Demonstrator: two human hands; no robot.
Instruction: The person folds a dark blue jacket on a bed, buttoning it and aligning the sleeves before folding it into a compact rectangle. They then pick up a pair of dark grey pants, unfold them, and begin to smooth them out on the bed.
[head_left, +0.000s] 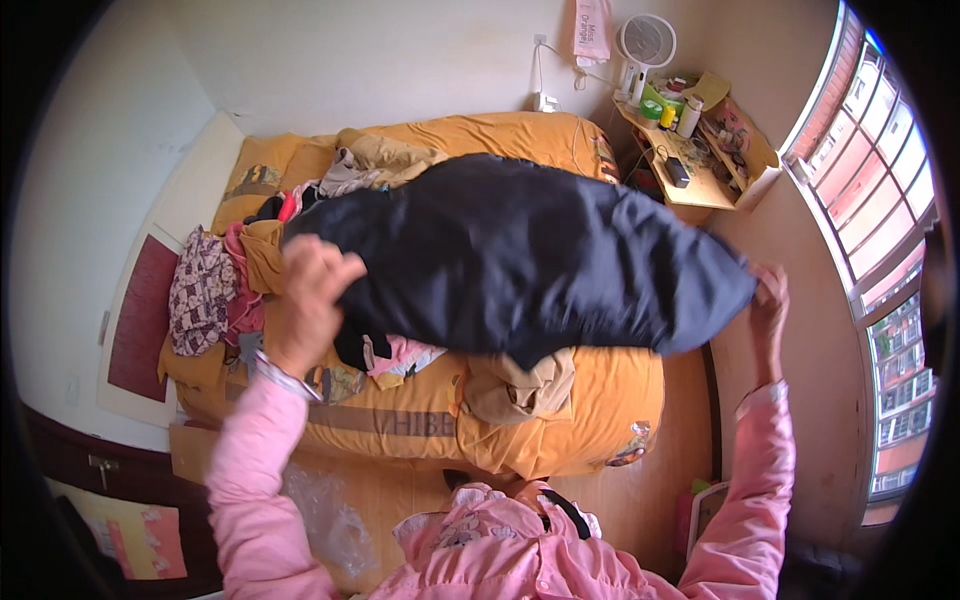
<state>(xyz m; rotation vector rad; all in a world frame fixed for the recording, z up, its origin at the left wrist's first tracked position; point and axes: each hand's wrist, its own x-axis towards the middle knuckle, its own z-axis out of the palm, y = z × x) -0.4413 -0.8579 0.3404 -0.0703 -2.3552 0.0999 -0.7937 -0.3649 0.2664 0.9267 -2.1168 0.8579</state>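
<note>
A dark, smooth-surfaced cloth (510, 247), probably a garment, is spread in the air above the bed, its lower edge blurred by motion. My left hand (311, 292), also blurred, is closed at the cloth's left end; the exact grip is hard to see. At the far right, my right hand (769, 289) pinches the opposite end between thumb and fingers. Below the cloth lies a bed with an orange cover (585, 420). A crumpled tan garment (517, 390) rests near its front edge, partly hidden by the cloth.
Heaped clothes, including a patterned garment (199, 292), lie at the bed's left end. A cluttered wooden desk (697, 196) with a white fan (648, 41) stands at back right, beside a barred window (885, 135). Clear plastic (330, 517) lies on the floor at left.
</note>
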